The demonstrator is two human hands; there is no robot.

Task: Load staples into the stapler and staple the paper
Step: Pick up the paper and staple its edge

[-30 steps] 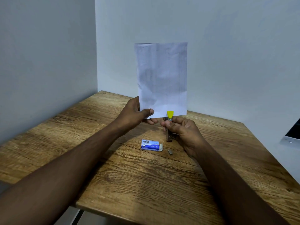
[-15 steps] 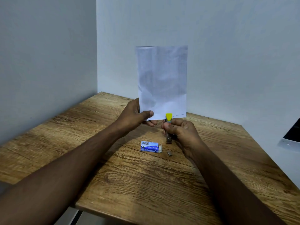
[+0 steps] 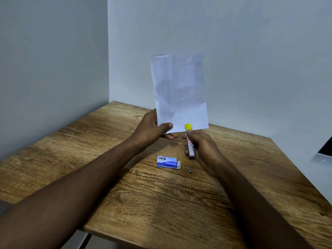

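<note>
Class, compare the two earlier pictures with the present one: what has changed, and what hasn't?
The top edge of the paper has sunk slightly. The right hand has shifted its fingers, baring more of the stapler. Unchanged: left hand pinches the paper's lower corner, stapler tip at the bottom edge, staple box and loose staples on the table.

left hand (image 3: 150, 130) raised, pinching, right hand (image 3: 203, 147) beside it, gripping
</note>
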